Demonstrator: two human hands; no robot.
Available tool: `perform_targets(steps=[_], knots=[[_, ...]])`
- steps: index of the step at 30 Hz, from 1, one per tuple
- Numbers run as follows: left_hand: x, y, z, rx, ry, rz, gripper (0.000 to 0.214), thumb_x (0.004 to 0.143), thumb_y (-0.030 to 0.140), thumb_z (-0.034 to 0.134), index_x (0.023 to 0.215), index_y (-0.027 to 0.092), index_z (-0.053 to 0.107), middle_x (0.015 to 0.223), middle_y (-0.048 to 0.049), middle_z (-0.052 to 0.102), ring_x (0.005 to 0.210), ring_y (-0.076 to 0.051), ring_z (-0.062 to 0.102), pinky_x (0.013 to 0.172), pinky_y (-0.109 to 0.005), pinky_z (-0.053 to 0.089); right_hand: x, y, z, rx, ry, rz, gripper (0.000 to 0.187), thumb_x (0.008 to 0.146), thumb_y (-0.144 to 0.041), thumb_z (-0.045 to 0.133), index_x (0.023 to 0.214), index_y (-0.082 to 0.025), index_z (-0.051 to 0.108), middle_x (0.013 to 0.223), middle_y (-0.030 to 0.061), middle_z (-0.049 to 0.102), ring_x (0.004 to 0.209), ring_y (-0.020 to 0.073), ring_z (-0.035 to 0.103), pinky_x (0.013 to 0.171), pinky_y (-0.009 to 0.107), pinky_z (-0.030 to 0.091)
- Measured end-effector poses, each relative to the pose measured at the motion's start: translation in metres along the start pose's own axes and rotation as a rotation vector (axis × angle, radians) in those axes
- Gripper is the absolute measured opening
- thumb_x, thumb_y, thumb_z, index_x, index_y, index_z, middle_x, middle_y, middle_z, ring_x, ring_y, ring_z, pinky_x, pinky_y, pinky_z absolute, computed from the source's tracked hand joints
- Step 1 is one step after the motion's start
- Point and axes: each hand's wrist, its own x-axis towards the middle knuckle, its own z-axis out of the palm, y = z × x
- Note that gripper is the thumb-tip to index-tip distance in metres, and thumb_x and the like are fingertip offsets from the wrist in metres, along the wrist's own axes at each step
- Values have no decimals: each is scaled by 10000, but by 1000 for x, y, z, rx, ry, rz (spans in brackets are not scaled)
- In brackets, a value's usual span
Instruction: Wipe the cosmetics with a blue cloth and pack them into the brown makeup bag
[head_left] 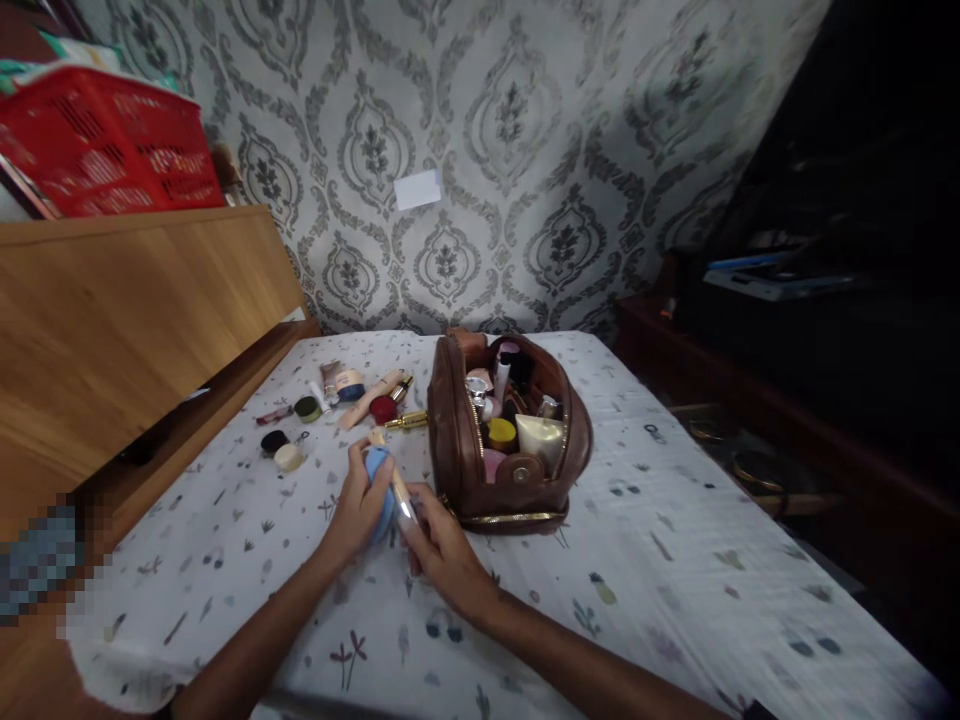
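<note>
My left hand (358,507) grips a rounded blue object (380,490), perhaps a makeup sponge. My right hand (444,552) holds a slim cosmetic brush (394,480) with a pale handle and a shiny metal collar, and the handle crosses in front of the blue object. Just right of my hands stands an open brown leather cosmetic bag (454,430), packed with jars, tubes and bottles. Several loose cosmetics lie left of my hands on the sheet, including a gold lipstick (405,421) and a beige tube (343,382).
The floral white bedsheet (225,545) runs up to a wooden headboard (127,320) on the left. A red plastic basket (109,145) sits above the headboard. Patterned wallpaper (495,200) fills the back, and a dark wooden frame (795,420) runs along the right.
</note>
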Motion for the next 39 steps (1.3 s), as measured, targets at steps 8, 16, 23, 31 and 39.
perform_targets(steps=[8,16,23,31,39], knots=[[32,-9,-11,-320,71,-80,478,750,626,675,674,175,536,542,68,421,482,-75,395,457,-189,338,2,2,-7,121,-96,119,472,910,-595,487,1154,-193,524,703,-52,496,453,69,435,423,209,326],[36,-19,-12,-684,105,-332,569,626,687,754,739,152,597,482,59,524,365,-78,470,351,-186,376,2,-1,-5,195,-37,174,510,862,-670,544,1055,-199,504,723,-50,531,496,68,479,463,208,350],[27,-5,-14,-842,-101,-345,633,574,611,822,962,125,704,503,48,567,381,-67,485,336,-155,314,5,-6,-8,368,-77,297,561,781,-713,622,972,-208,468,702,-58,567,460,56,475,431,187,322],[31,-12,-20,-784,17,-324,462,499,483,898,703,117,703,544,26,599,427,-51,486,389,-160,362,2,-3,-3,201,-86,220,548,775,-696,644,966,-204,496,684,-64,543,462,57,473,426,186,325],[29,-13,-27,-922,-147,-365,490,675,484,814,965,99,720,549,23,568,416,-66,488,343,-147,311,2,-11,-4,371,-49,281,484,744,-606,739,923,-177,603,770,-24,566,511,76,541,448,209,394]])
